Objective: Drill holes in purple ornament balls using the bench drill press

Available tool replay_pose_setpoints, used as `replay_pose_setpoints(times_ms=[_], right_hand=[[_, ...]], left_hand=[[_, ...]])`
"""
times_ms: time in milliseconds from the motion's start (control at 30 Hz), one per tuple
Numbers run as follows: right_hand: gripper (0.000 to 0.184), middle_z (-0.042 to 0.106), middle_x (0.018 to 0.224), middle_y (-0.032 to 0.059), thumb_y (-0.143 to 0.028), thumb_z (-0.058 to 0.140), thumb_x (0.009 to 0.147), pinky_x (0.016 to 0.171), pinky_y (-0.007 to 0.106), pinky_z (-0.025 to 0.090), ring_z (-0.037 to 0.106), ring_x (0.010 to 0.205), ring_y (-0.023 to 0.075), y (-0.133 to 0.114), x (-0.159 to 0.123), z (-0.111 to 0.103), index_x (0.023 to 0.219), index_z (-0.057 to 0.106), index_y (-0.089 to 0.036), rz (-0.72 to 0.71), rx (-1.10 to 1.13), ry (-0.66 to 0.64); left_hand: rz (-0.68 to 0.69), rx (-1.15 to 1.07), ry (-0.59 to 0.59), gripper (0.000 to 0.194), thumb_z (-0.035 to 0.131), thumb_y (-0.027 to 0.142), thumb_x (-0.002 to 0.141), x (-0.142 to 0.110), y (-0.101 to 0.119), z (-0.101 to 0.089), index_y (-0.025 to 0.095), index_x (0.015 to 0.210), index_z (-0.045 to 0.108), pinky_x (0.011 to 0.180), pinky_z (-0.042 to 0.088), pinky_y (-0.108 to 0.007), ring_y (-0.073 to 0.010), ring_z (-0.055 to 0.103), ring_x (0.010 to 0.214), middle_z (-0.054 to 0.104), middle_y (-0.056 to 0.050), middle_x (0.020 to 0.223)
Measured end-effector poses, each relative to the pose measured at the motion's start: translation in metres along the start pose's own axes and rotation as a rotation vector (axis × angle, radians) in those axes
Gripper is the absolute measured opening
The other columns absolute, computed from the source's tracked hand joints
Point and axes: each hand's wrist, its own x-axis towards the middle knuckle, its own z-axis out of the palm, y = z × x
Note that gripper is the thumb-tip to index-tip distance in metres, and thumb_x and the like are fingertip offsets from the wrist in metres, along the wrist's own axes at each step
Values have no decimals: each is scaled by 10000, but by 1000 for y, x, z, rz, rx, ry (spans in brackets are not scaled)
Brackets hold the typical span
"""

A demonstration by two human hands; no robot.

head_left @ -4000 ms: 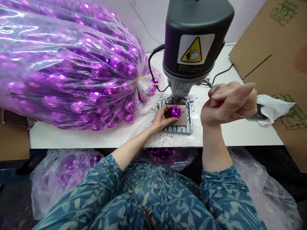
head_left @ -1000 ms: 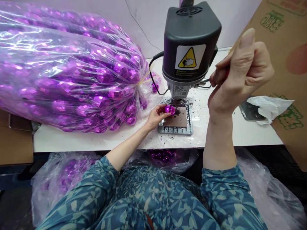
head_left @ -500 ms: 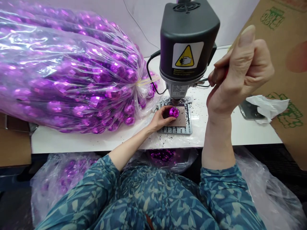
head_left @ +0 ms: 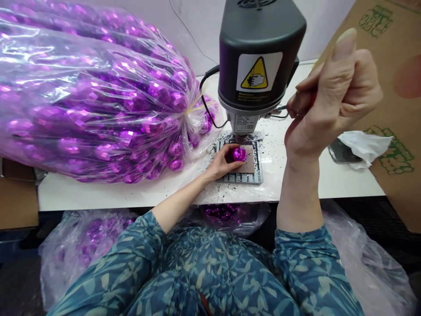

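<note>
My left hand (head_left: 224, 163) pinches a shiny purple faceted ball (head_left: 240, 154) between thumb and fingers. The ball sits over a square brown board (head_left: 249, 165) on the slotted metal base (head_left: 258, 179) of a small drill press (head_left: 259, 57). Right above the ball is the drill's chuck (head_left: 241, 138); whether the bit touches the ball is hard to make out. My right hand (head_left: 335, 96) is raised at the machine's right side, its fingers wrapped round the feed lever, of which a bit of red grip (head_left: 313, 97) shows.
A big tied plastic bag of purple balls (head_left: 108, 101) fills the left of the white table (head_left: 98, 195). Dark shavings lie around the base. Rightward are a phone (head_left: 342, 151), a crumpled tissue (head_left: 368, 145) and a cardboard box (head_left: 399, 114). More bags (head_left: 88, 245) hang below the table edge.
The view has shifted slightly. Both hands keep their holds, and the ball stays under the chuck with its top turned a little differently.
</note>
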Motion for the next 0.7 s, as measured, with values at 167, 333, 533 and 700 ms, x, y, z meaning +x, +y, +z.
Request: replay_pose_setpoints(times_ms=[167,333,533,700], right_hand=[[588,398,520,-58,-652,510,894,488,203,287,358,443,-42,-3,-7,-2,591,474,-149,-15,-57,15],[540,407,500,-50,-487,522,984,512,214,303,399,466,-23,-5,-26,-9,564,497,-150,-29,4,80],[546,320,483,-45,-418,507,1026,489,156,364,406,448,-31,14,-39,-16,563,434,-138,-184,72,92],[570,220,467,-44,-414,472,1047,412,150,296,304,402,-19,40,-44,-21,560,365,-137,-316,142,139]], left_hand=[[6,47,-16,718,936,515,771,-2,5,-5,191,1337,636,1152,528,-513,-316,688,1273,718,-143,1347],[19,61,-13,721,927,526,782,-3,5,-5,187,1348,635,1147,530,-510,-324,690,1273,718,-152,1356],[38,76,-12,726,917,550,794,-3,2,-4,198,1358,626,1142,526,-483,-308,681,1277,704,-138,1375],[30,32,42,722,938,574,761,-4,-4,-1,196,1289,622,1077,551,-449,-277,705,1182,730,-119,1270]])
